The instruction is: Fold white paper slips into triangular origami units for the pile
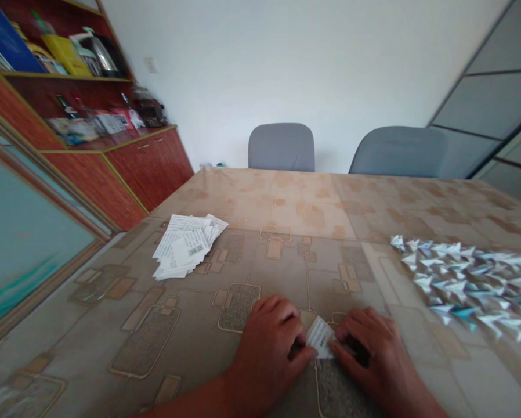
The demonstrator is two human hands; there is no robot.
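Note:
A small folded piece of printed paper (321, 338) lies on the patterned tablecloth between my two hands. My left hand (274, 342) has its fingers curled, with thumb and forefinger pinching the paper's left edge. On the other side, my right hand (371, 348) is curled the same way and pinches the right edge. Ahead to the left is a loose pile of printed paper slips (186, 244), one bearing a square code. Over at the right stand several rows of folded paper pieces (469, 278) with pointed tips.
The tablecloth (286, 197) covers a wide table. Two grey chairs (281, 146) stand at its far side, before a white wall. A red-brown wooden cabinet (151, 168) with bottles, a kettle and packets on its shelves is at the left.

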